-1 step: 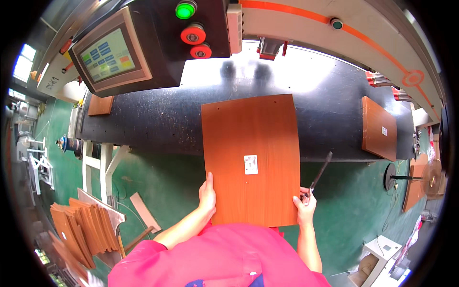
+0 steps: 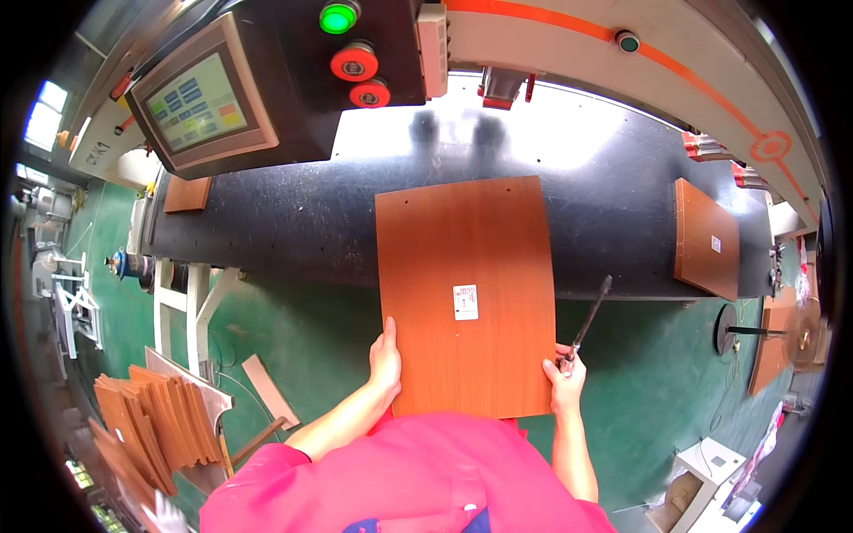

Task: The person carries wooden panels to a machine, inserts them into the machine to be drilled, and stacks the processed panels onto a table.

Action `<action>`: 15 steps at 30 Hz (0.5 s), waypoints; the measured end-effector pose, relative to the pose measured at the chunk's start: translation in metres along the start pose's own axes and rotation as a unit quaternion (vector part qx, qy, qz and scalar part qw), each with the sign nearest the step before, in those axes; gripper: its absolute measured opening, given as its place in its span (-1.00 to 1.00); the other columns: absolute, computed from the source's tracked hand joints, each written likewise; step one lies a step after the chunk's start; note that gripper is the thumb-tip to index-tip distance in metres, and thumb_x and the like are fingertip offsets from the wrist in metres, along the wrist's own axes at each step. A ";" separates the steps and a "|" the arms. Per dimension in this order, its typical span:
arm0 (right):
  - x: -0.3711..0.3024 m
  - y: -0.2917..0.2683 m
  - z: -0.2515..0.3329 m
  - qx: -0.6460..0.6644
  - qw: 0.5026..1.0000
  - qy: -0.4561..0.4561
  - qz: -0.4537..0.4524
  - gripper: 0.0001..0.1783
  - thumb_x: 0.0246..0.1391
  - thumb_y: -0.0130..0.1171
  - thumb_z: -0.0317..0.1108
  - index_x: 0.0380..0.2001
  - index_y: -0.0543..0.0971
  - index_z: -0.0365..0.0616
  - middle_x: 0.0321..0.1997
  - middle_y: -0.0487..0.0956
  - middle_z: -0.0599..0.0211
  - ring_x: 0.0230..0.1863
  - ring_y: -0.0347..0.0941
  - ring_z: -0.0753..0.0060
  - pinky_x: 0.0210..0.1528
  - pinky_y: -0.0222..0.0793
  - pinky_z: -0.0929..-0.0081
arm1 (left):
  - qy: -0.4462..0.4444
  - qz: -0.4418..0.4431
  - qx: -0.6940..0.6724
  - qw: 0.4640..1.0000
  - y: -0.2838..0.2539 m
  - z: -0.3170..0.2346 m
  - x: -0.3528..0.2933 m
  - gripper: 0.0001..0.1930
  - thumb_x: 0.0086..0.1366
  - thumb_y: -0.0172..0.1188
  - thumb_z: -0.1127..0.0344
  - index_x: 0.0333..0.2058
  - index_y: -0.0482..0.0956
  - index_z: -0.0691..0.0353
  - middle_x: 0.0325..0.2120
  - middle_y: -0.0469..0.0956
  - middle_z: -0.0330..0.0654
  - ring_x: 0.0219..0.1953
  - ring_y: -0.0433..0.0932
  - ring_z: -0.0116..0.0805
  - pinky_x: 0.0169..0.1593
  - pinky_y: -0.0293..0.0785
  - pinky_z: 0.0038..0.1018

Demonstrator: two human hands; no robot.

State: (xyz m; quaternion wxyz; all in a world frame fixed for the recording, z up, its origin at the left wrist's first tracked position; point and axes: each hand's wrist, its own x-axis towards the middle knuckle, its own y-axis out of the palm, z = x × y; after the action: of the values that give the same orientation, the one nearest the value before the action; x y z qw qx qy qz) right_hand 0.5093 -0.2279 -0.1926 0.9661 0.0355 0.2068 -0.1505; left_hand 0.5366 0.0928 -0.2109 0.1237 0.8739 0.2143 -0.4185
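Note:
A reddish-brown wood panel [image 2: 466, 240] with a white label [image 2: 466, 303] is held in front of my body. Its far end overlaps the black machine table, and small holes show near that end. My left hand [image 2: 386, 362] grips the panel's left edge, thumb on top and fingers hidden beneath. At the right edge, my right hand [image 2: 566, 380] has its thumb on the panel's side. The same hand also holds a thin dark tool with a long rod [image 2: 591, 315] that points away from me; its exact kind is unclear.
The black table [image 2: 293, 218] carries a labelled panel [image 2: 708, 240] at right and a smaller board [image 2: 187, 194] at left. A control screen [image 2: 203, 105] and red buttons [image 2: 354, 62] hang above. Stacked boards [image 2: 160, 417] stand lower left, with another person's white-gloved hand [image 2: 166, 513] there. A white cabinet [image 2: 706, 471] sits lower right.
The tool's tip has dipped slightly toward me and to the left. At lower left, the other person's gloved hand has come further into view. My grip on the panel looks the same.

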 end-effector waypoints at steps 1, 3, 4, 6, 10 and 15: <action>0.007 0.003 -0.001 -0.010 1.000 0.012 -0.007 -0.66 -0.05 0.25 -0.60 -0.13 0.51 -0.37 -0.36 0.43 0.52 -0.36 0.29 0.73 -0.24 0.29 0.70 | -0.004 -0.006 -0.001 1.000 0.001 0.003 0.000 -0.29 0.39 -0.08 -0.20 0.14 0.34 0.43 0.12 0.39 -0.06 0.16 0.33 -0.30 0.25 0.19 -0.37; 0.019 0.001 -0.007 -0.020 1.000 0.023 0.000 -0.69 -0.03 0.25 -0.56 -0.16 0.53 -0.35 -0.36 0.42 0.52 -0.38 0.28 0.72 -0.26 0.28 0.69 | 0.005 -0.030 -0.017 0.999 0.006 0.005 0.001 -0.27 0.37 -0.06 -0.25 0.08 0.40 0.44 0.04 0.44 -0.09 0.09 0.35 -0.34 0.21 0.21 -0.39; 0.021 0.002 -0.006 -0.028 0.999 0.032 0.005 -0.73 -0.01 0.26 -0.52 -0.18 0.55 -0.32 -0.37 0.42 0.52 -0.39 0.27 0.71 -0.28 0.28 0.68 | 0.003 -0.034 -0.016 0.999 0.005 0.008 0.004 -0.27 0.37 -0.06 -0.25 0.08 0.40 0.44 0.04 0.44 -0.09 0.09 0.35 -0.34 0.21 0.21 -0.39; 0.029 0.001 0.001 -0.126 0.992 -0.011 -0.010 -0.76 0.01 0.26 -0.48 -0.22 0.56 -0.30 -0.39 0.42 0.50 -0.40 0.28 0.69 -0.29 0.28 0.66 | 0.007 -0.065 0.030 0.997 0.002 0.012 0.011 -0.26 0.35 -0.05 -0.27 0.03 0.43 0.44 -0.01 0.46 -0.11 0.04 0.37 -0.37 0.16 0.24 -0.40; 0.049 -0.002 0.032 -0.242 0.967 -0.051 -0.069 -0.84 0.04 0.25 -0.43 -0.42 0.48 -0.27 -0.52 0.42 0.44 -0.53 0.31 0.66 -0.46 0.31 0.60 | 0.016 -0.095 0.041 0.995 0.006 0.009 0.017 -0.26 0.34 -0.05 -0.28 0.01 0.45 0.45 -0.05 0.48 -0.11 0.02 0.38 -0.37 0.13 0.26 -0.41; 0.046 0.013 0.121 -0.146 0.934 0.273 0.178 -0.85 -0.03 0.23 -0.46 -0.51 0.43 -0.19 -0.68 0.41 0.43 -0.76 0.34 0.57 -0.71 0.22 0.61 | 0.011 -0.056 0.043 0.997 0.003 0.003 0.030 -0.22 0.32 -0.06 -0.32 0.01 0.46 0.46 -0.05 0.49 -0.10 -0.01 0.40 -0.37 0.11 0.28 -0.43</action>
State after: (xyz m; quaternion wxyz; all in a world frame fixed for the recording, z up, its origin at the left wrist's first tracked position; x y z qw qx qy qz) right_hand 0.6004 -0.2436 -0.1011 0.8778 -0.0295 0.4729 0.0712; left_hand 0.5528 0.0969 -0.2364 0.0600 0.8696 0.2466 -0.4236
